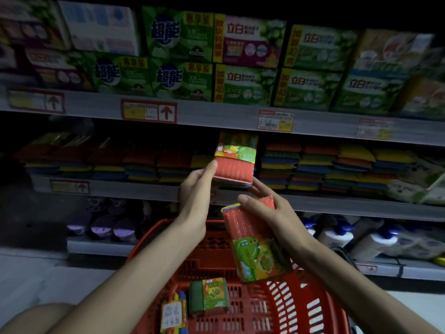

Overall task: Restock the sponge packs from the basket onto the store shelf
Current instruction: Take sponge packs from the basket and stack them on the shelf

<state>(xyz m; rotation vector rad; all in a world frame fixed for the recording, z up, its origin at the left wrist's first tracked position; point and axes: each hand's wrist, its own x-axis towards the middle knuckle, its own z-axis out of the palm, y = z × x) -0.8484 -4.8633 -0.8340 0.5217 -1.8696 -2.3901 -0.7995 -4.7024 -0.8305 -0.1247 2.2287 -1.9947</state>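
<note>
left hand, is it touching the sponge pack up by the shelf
Touching. The head view shows the left hand gripping the sponge pack, thumb on its orange face.

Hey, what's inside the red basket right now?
In the red basket lie a green sponge pack and a white-labelled pack beside it. The orange pack in the right hand covers part of its floor; what lies there is hidden.

- A shop: price tags [275,119] are lining the shelf edge [216,116] above the left hand [195,189].
- Stacked boxes [245,85] are filling the row higher up; a shopping basket [214,242] is sitting below the hand.
</note>
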